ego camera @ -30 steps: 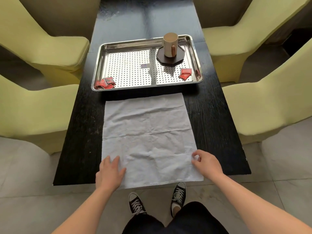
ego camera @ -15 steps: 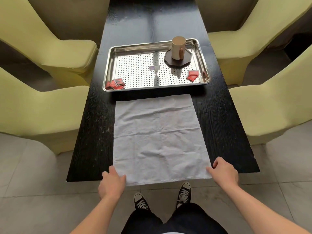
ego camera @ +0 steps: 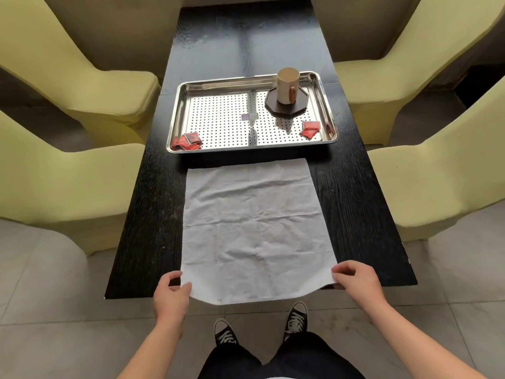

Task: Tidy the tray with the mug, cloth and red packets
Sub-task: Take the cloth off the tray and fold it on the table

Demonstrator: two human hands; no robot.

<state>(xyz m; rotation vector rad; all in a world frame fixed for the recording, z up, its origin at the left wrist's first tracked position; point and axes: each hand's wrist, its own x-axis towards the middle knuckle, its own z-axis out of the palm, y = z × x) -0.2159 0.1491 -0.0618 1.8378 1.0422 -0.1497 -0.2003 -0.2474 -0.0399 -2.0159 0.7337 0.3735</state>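
Spread flat on the counter [ego camera: 355,201] just before the tray [ego camera: 175,127], the cloth [ego camera: 254,228] looks light and limp, so the left hand [ego camera: 170,295] and right hand [ego camera: 355,280], fingers pinching its near corners, seem well placed to fold it.

A: tray [ego camera: 218,87], polished metal, perforated floor, mirror-bright rim; cloth [ego camera: 251,228], white woven, matt, creased

B: table [ego camera: 355,201], black wood, coarse grain, glossy farther off; mug [ego camera: 284,86], smooth beige ceramic; packets [ego camera: 188,140], glossy red plastic
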